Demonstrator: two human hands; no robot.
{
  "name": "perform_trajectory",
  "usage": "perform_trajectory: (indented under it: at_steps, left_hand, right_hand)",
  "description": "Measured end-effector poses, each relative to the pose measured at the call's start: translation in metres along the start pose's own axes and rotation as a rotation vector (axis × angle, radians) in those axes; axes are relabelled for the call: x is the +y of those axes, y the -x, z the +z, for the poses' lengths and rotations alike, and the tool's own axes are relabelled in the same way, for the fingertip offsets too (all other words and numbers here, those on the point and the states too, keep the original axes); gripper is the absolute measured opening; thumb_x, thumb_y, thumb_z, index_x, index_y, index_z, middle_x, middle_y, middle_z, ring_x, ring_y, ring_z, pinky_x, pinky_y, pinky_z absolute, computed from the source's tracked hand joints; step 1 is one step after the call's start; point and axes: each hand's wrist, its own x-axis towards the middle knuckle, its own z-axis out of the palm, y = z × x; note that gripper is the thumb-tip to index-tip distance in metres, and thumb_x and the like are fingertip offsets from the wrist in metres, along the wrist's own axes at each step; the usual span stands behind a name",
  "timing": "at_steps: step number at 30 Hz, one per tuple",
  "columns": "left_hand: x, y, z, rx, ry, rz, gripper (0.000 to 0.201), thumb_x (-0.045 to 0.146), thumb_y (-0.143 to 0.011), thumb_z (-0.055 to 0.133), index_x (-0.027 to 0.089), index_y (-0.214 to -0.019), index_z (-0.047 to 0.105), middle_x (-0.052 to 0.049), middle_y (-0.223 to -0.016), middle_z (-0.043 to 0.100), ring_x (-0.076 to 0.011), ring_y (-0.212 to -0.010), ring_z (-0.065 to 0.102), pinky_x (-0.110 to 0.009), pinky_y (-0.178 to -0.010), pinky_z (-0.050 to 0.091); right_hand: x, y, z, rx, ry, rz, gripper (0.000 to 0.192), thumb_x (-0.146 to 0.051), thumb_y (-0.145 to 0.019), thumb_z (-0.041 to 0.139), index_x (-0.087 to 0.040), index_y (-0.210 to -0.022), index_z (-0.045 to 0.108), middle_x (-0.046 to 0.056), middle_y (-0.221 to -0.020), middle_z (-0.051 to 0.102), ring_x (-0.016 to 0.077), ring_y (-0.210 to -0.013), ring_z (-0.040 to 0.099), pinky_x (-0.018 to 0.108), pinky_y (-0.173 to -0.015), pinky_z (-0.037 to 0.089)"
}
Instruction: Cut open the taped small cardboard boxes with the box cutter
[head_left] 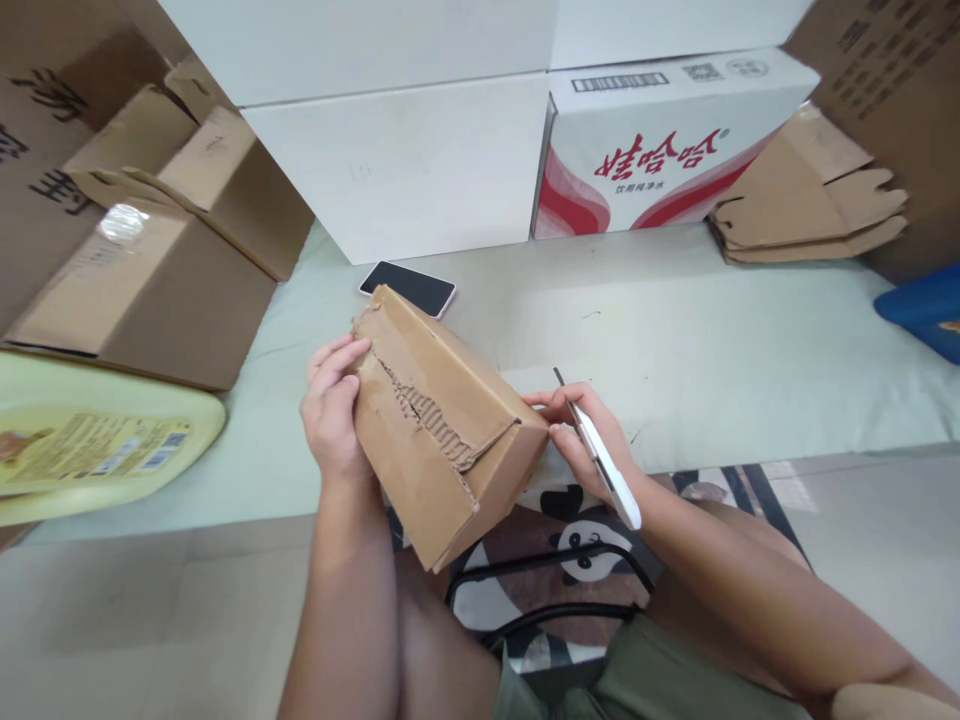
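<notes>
A brown cardboard box [405, 450] is tilted in front of me, its taped top torn along the seam so that the corrugated layer shows. My left hand [334, 405] grips the box's left end, fingers over the edge. At the right end, my right hand [581, 435] touches the corner with its fingertips. That same hand holds a white utility knife [611, 470], its thin blade pointing up and away from me. Behind the box a dark-screened phone [411, 290] lies on the pale green cloth.
White cartons [397, 165] stand along the back, one a printed water carton [660, 150]. Brown boxes [180, 290] and a yellow jug [112, 440] are at left. Flattened cardboard [810, 200] and a blue container [922, 310] sit at right. Below is a black metal frame [547, 565].
</notes>
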Motion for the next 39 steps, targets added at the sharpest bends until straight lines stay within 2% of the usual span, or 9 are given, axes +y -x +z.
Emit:
perform_trajectory:
  at_steps: [10, 15, 39]
  left_hand:
    - [-0.0010, -0.0007, -0.0011, -0.012, -0.027, 0.000, 0.030, 0.037, -0.068, 0.064, 0.022, -0.088, 0.082, -0.010, -0.118, 0.070, -0.0293, -0.126, 0.057, -0.044, -0.120, 0.037]
    - [-0.0011, -0.0011, -0.0015, -0.016, -0.028, 0.009, 0.031, 0.037, -0.068, 0.064, 0.021, -0.088, 0.082, -0.010, -0.118, 0.071, -0.0287, -0.126, 0.058, -0.044, -0.120, 0.037]
    - [-0.0024, -0.0015, -0.0026, -0.011, -0.009, 0.007, 0.031, 0.036, -0.067, 0.065, 0.023, -0.088, 0.083, -0.009, -0.116, 0.070, -0.0300, -0.126, 0.057, -0.046, -0.122, 0.035]
  right_hand:
    - [-0.0006, 0.0005, -0.0006, -0.006, -0.011, 0.002, 0.013, -0.032, -0.092, 0.059, -0.028, -0.099, 0.049, 0.013, -0.113, 0.076, 0.0301, -0.114, 0.077, 0.044, -0.082, 0.060]
    - [-0.0002, 0.0002, 0.0003, 0.014, -0.009, -0.005, 0.013, -0.033, -0.091, 0.060, -0.028, -0.098, 0.049, 0.010, -0.105, 0.076, 0.0321, -0.115, 0.076, 0.044, -0.080, 0.061]
    - [-0.0015, 0.0008, -0.0003, -0.008, -0.019, 0.021, 0.016, -0.035, -0.092, 0.060, -0.028, -0.099, 0.048, 0.012, -0.114, 0.076, 0.0297, -0.110, 0.077, 0.044, -0.083, 0.060]
